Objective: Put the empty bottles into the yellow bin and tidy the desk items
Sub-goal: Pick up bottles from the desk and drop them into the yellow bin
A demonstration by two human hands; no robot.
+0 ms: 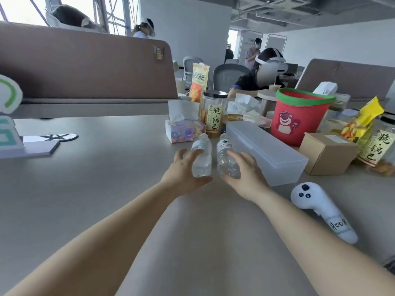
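The grey desk (pixel 96 167) is open toward the person and to the left, but crowded at the far right, where a clear plastic box (pixel 267 150) lies just beside the right hand (pixel 245 176), and a tissue pack (pixel 183 131) and jar (pixel 213 116) stand right behind the bottles. The left hand (pixel 181 169) curls fingers and thumb round the left bottle (pixel 201 159), and the right hand likewise wraps the right bottle (pixel 226 161), the two close side by side at mid-desk. Each grip is best kept light on the thin plastic and drawn back over the open near side; no yellow bin is in view.
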